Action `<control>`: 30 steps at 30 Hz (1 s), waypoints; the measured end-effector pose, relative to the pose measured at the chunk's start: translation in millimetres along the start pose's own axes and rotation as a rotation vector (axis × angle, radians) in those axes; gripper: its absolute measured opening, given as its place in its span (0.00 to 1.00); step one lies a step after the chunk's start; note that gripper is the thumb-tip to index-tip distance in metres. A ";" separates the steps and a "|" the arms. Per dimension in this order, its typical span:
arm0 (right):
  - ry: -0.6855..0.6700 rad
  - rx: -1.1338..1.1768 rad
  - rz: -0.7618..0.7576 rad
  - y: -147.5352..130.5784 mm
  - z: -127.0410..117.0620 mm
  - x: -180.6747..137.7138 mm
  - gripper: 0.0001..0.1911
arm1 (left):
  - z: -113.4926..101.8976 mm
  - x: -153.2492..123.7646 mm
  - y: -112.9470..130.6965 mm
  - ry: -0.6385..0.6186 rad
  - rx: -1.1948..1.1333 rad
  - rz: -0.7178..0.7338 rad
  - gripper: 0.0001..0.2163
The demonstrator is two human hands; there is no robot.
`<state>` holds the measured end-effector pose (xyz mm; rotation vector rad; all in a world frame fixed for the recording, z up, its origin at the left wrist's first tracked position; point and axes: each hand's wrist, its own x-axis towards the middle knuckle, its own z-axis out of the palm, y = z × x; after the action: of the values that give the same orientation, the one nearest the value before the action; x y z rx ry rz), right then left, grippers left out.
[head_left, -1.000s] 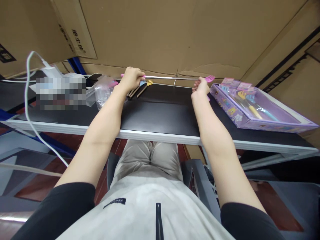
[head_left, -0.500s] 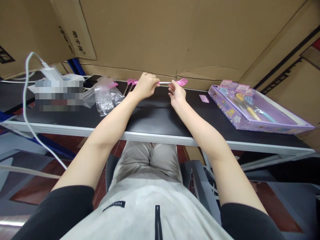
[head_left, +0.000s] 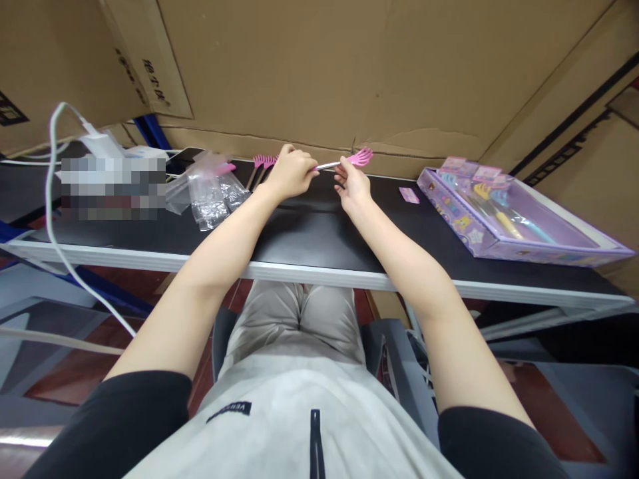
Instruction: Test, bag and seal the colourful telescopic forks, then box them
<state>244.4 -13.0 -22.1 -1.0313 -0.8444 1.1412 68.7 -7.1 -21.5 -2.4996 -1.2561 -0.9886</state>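
A pink back scratcher (head_left: 361, 157) with a claw-shaped head and a thin silver rod is held between both hands above the far side of the black table. My left hand (head_left: 293, 171) is closed around its handle end, which the fingers mostly hide. With fingertips pinched on the rod just below the claw head, my right hand (head_left: 354, 186) holds the other end. The rod slopes slightly up toward the right. Just left of my left hand lie more pink back scratchers (head_left: 259, 161), their claws toward the cardboard.
Clear plastic bags (head_left: 212, 199) lie left of my left arm. A small pink card (head_left: 409, 195) rests near a purple display box (head_left: 549, 255) holding yellow and blue scratchers. A white charger with a cable (head_left: 102, 143) stands at far left. A cardboard wall (head_left: 319, 73) closes the back.
The claw head has risen a little and the rod now tilts more upward to the right. Both hands keep their hold on the back scratcher.
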 end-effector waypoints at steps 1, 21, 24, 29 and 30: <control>-0.006 0.002 -0.004 0.5 -0.1 1.1 0.18 | 0.1 -0.1 0.1 -0.006 0.004 -0.001 0.10; 0.046 0.013 0.000 -6.1 -1.0 -0.6 0.16 | 13.9 2.0 13.6 -0.088 -0.017 0.025 0.12; 0.064 -0.017 0.000 -10.3 -3.7 1.2 0.16 | 14.9 2.0 19.8 -0.094 -0.034 0.068 0.11; 0.093 -0.080 0.055 -13.7 -13.3 12.6 0.18 | 13.3 0.7 29.9 -0.188 0.001 0.123 0.11; 0.095 -0.099 0.061 -13.3 -15.7 16.1 0.18 | 13.0 0.3 31.4 -0.212 0.014 0.125 0.11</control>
<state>266.6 -1.8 -14.1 -1.1910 -0.8047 1.1011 99.2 -21.1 -27.0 -2.6918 -1.1377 -0.6992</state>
